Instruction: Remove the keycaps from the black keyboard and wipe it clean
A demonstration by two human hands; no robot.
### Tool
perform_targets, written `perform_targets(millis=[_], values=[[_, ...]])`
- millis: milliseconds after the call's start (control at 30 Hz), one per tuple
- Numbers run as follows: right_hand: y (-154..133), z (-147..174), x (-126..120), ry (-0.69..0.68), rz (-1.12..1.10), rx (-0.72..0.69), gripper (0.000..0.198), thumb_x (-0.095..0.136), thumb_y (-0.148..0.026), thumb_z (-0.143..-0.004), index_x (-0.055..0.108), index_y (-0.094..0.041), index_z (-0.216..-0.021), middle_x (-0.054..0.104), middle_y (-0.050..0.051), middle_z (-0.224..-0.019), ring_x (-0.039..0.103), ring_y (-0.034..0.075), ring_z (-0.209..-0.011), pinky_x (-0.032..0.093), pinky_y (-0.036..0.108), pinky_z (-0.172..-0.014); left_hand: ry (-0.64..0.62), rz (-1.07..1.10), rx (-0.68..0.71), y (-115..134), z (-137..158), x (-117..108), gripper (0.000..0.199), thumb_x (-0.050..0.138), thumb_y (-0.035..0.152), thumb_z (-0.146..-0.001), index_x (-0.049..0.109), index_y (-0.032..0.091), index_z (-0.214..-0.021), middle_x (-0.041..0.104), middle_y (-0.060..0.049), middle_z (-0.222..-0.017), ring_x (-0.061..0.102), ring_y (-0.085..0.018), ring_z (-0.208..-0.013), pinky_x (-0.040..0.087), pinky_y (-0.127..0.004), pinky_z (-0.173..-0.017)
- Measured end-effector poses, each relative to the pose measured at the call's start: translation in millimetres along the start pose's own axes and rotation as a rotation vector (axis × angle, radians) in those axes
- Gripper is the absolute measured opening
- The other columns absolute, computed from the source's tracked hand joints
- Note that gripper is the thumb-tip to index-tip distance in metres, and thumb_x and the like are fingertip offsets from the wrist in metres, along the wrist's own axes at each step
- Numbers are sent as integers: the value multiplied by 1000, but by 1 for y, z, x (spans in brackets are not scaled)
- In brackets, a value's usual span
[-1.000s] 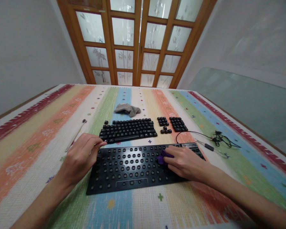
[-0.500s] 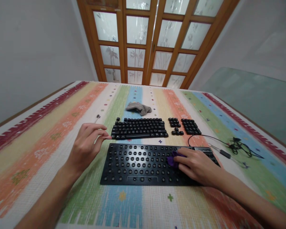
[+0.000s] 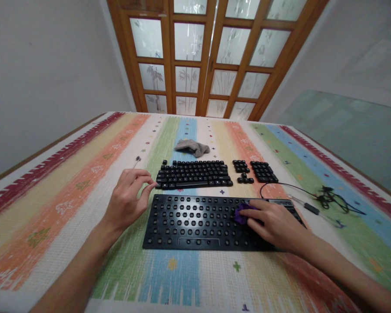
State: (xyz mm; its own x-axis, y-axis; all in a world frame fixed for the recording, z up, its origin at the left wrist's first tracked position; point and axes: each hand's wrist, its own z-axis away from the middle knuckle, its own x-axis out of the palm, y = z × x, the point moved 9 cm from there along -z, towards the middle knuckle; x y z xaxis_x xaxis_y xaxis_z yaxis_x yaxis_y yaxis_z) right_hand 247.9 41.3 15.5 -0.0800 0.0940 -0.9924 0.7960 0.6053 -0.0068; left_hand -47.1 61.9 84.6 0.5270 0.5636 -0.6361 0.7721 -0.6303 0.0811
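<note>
A black keyboard base (image 3: 195, 226) without keycaps lies in front of me, its small switch stems bare. On its right half, my right hand (image 3: 273, 221) presses a bunched purple cloth (image 3: 240, 214) against the surface with its fingers. My left hand (image 3: 128, 195) hovers low beside the base's upper left corner, fingers curled and thumb and index close together. Those fingertips meet the left end of the block of loose black keycaps (image 3: 195, 174); whether they grip a keycap is too small to tell. Behind that hand lies a thin stick with a dark tip (image 3: 137, 159).
More keycaps form smaller groups (image 3: 243, 178) and a number pad (image 3: 263, 172) to the right. A grey cloth (image 3: 193, 148) lies crumpled farther back. The keyboard's black cable (image 3: 332, 200) is coiled on the striped tablecloth (image 3: 169, 278). Wooden glazed doors (image 3: 211, 65) stand beyond.
The view has shifted a little, so everything sits slightly farther right. My right hand and the purple cloth have moved a short way over the base. My left hand stays by the keycaps.
</note>
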Motion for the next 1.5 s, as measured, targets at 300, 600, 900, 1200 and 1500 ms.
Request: perform_targets(millis=[300, 600, 900, 1200, 1500], values=[[1, 2, 5, -35, -35, 11, 27, 48, -14, -90, 74, -16, -98, 68, 10, -87, 65, 19, -72, 48, 30, -64, -60, 24, 1, 3, 4, 13, 7, 55, 14, -91, 60, 16, -87, 61, -10, -96, 56, -23, -94, 51, -40, -85], [-8, -9, -8, -159, -248, -50, 24, 48, -11, -88, 70, -18, -81, 64, 5, -76, 61, 17, -69, 44, 28, -65, -63, 22, 19, -1, 4, 15, 13, 56, 20, -94, 60, 17, -81, 64, -6, -79, 58, -19, -78, 49, -34, -77], [-17, -17, -31, -38, -566, -28, 34, 50, -16, -90, 61, -20, -122, 70, 9, -116, 65, 20, -103, 49, 36, -93, -154, 292, -80, 6, 13, 36, 24, 37, 15, -98, 61, 15, -95, 64, -1, -70, 60, -13, -60, 52, -25, -61], [-43, -39, -31, 121, -730, 10, 44, 59, -13, -83, 50, -18, -126, 69, 6, -95, 64, 17, -79, 53, 31, -74, -420, 584, -13, 96, 10, 56, 52, 63, 31, -91, 46, 23, -139, 64, -12, -127, 63, -25, -114, 54, -42, -97], [-57, -36, -42, 164, -754, -63, 32, 58, -16, -88, 53, -17, -120, 65, 10, -111, 63, 19, -92, 52, 37, -87, -226, 401, 139, 100, -2, 43, 35, 41, -2, -85, 64, 15, -106, 72, -8, -92, 68, -20, -84, 58, -36, -76]])
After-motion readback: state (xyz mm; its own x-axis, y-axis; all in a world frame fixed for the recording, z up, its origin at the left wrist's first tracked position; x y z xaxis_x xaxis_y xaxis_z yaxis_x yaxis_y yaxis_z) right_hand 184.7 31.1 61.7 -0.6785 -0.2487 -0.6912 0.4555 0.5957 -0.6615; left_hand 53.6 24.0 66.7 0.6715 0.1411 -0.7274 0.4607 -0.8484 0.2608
